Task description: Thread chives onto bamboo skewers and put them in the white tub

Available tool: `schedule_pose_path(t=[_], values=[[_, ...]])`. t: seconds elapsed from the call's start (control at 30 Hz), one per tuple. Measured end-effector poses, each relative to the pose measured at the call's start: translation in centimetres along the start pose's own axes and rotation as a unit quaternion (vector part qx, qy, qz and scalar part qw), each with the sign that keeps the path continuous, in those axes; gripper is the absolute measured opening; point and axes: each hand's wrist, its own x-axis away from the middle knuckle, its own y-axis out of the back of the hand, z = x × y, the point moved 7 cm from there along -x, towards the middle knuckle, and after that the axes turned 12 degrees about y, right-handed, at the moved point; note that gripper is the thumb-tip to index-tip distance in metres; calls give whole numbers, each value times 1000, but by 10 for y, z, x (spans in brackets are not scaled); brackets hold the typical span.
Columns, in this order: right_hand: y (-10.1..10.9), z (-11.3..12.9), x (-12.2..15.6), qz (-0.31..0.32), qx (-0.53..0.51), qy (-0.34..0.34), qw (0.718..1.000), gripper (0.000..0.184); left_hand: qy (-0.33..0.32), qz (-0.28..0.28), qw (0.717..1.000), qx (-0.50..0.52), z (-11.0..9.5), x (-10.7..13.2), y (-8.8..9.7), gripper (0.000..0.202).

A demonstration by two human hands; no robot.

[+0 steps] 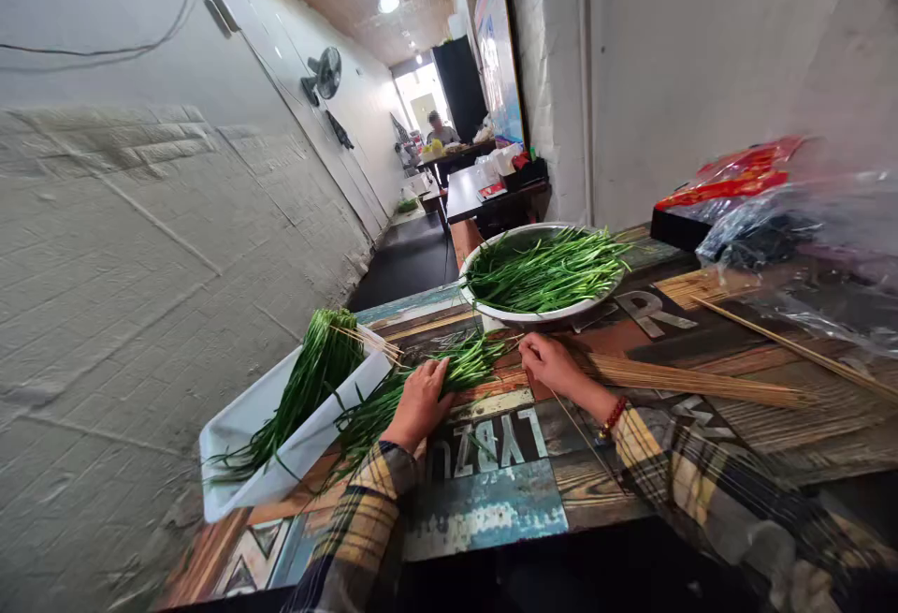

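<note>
My left hand (419, 400) is curled over a bunch of green garlic chives (470, 358) on the table, holding it down. At the cut ends of that bunch, my right hand (552, 367) has its fingers pinched together on what looks like a thin bamboo skewer, mostly hidden by the fingers. Just right of this hand lies a pile of bamboo skewers (694, 379). To the left, a white plastic tray (281, 474) holds chives (315, 370) threaded on skewers. Beyond my hands, a large white basin (469, 293) is full of loose chives (551, 271).
The patchwork wooden table (491, 510) has its near edge by my body. Clear plastic packaging (764, 225) and more skewers lie at the right. A white wall (126, 313) runs along the left. Farther back are another table (469, 194) and a seated person (441, 131).
</note>
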Motion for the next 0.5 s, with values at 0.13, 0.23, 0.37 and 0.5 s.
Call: schedule_pose_path(t=[0.13,0.23,0.37,0.5], values=[[1,-4,-2,5,-23,-7,1000,11,1,-40,999,5,-3,8,15,36],[3,-3,-3,4,-42,-9,999,12,15,-100,994,35,-4,31,35,35],[5,0,-2,-1,-57,-10,998,14,-10,-80,996,29,-24,62,37,39],[11,3,-2,-3,-59,-15,998,16,-58,-16,998,20,-61,69,20,43]])
